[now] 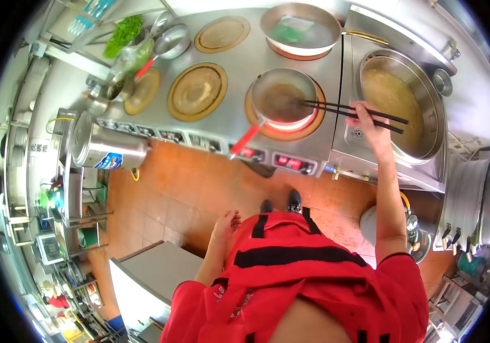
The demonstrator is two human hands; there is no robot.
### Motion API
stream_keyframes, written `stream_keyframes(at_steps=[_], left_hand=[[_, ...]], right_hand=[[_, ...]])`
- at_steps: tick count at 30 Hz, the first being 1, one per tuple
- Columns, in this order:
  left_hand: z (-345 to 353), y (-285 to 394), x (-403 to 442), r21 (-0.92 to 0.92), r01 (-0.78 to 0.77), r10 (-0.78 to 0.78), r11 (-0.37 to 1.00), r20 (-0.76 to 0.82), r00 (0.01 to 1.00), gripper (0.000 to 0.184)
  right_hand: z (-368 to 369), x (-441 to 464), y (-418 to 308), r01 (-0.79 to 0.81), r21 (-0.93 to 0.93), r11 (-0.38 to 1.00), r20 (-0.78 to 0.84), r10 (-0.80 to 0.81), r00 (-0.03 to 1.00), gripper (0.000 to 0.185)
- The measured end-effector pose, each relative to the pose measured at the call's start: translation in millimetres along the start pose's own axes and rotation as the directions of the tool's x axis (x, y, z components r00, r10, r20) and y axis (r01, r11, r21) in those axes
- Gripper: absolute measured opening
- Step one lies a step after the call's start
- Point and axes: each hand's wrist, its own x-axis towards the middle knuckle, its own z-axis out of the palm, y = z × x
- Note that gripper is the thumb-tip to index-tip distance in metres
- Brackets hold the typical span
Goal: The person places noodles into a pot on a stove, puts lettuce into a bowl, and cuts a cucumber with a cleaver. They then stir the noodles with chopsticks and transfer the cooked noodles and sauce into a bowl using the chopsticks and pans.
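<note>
My right hand (pixel 369 127) is closed around a pair of long dark chopsticks (pixel 332 107). Their tips dip into brownish liquid in a small saucepan (pixel 261 80) with a red handle (pixel 247 140). Beneath that saucepan, a burner (pixel 320 120) glows red. My left hand (pixel 227 223) hangs low beside my red apron (pixel 290 237), away from the stove; its fingers curl loosely and hold nothing. Behind the saucepan sits a wide pan (pixel 332 44) with clear liquid and a green-and-white packet (pixel 294 28) in it.
A large steel basin (pixel 436 123) of yellowish broth stands at right. Round burner plates (pixel 198 91) fill the stove's left side, near another red-handled saucepan (pixel 172 41) and leafy greens (pixel 124 35). A steel barrel (pixel 116 146) stands left; a white-sided counter (pixel 159 266) is behind my left arm.
</note>
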Motion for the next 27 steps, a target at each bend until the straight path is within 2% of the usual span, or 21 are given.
stream_keyframes(at_steps=[4,7,8,11,13,15,19,23,24,27], left_hand=[[-12,-9,-3,0.001,-0.047,0.047,0.999,0.001,0.999,0.025],[-19,-9,0,0.067,0.087,-0.080,0.994,-0.100,0.992,0.028],[-22,-9,0,0.076,0.066,-0.061,0.995,-0.067,0.996,0.028],[-43,-1,10,0.132,0.024,-0.025,0.991,0.006,1.000,0.028],[-61,5,32,0.188,0.025,-0.028,0.982,0.018,0.999,0.027],[-83,14,51,0.104,-0.003,0.002,0.995,0.010,1.000,0.026],[-115,42,75,-0.008,-0.084,0.084,0.996,0.038,0.996,0.024],[-120,57,92,0.017,-0.071,0.070,0.997,0.052,0.996,0.025],[-114,60,90,0.023,-0.061,0.060,0.998,0.050,0.997,0.026],[-96,67,90,0.039,-0.041,0.038,0.998,0.061,0.997,0.027]], right_hand=[[10,6,8,-0.004,0.027,1.000,0.009,0.004,1.000,0.023],[19,5,20,-0.055,0.055,0.997,-0.023,0.057,0.998,0.023],[15,4,19,-0.044,0.028,0.999,0.015,0.044,0.999,0.024],[23,-11,-8,-0.033,0.070,0.997,-0.148,0.043,0.988,0.026],[31,-18,-2,-0.065,0.064,0.996,-0.125,0.073,0.989,0.027],[45,-29,3,-0.126,0.061,0.990,-0.082,0.131,0.988,0.028],[45,-30,-22,-0.113,0.032,0.993,-0.176,0.117,0.977,0.024],[49,-34,-30,-0.135,-0.134,0.982,-0.218,0.103,0.971,0.024],[54,-33,-22,-0.080,-0.153,0.985,-0.125,0.061,0.990,0.024],[59,-29,-19,-0.135,-0.050,0.990,-0.160,0.126,0.979,0.024]])
